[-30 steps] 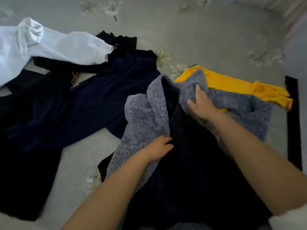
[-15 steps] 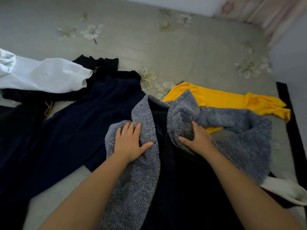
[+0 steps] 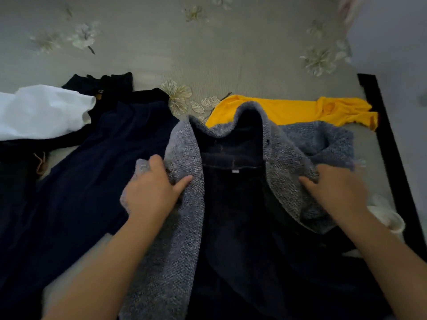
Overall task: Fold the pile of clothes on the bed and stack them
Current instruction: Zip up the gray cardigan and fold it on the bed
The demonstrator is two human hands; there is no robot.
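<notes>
A grey knitted jacket (image 3: 184,227) with a dark lining lies open on the bed in front of me, collar away from me. My left hand (image 3: 150,192) grips its left front panel, thumb on top and fingers curled over the edge. My right hand (image 3: 335,192) grips the right front panel near the shoulder. A yellow garment (image 3: 288,109) lies flat just beyond the collar. A navy garment (image 3: 92,169) spreads out to the left, with a white garment (image 3: 39,112) and a black one (image 3: 104,85) beyond it.
The grey bedspread (image 3: 231,49) with pale flower prints stretches beyond the clothes. A black bed edge (image 3: 388,146) runs down the right side. A small white piece of cloth (image 3: 385,215) lies beside my right forearm.
My hands have moved apart, spreading the jacket's two front panels so that the collar and dark lining lie open. The left hand went from pressing flat to gripping the panel's edge.
</notes>
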